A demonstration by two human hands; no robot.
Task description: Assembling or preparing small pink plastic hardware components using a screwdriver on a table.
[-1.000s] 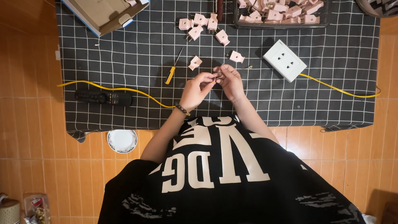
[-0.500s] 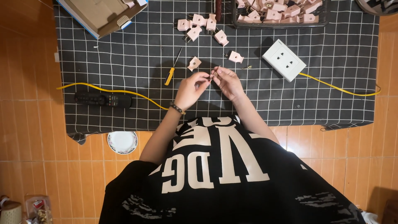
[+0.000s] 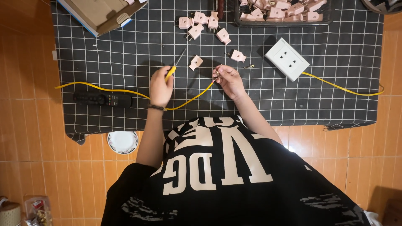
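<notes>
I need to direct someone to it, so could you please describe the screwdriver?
On the black checked cloth, find the left hand. It grips the screwdriver: the only tool with a yellow handle and thin dark shaft, unlike the pink plugs nearby.

A black cloth showing a white grid pattern is lying over orange floor tiles. Pale pink plugs are contrasting with it; a yellow wire, a yellow-handled screwdriver and a white socket box are showing brightly.
</notes>
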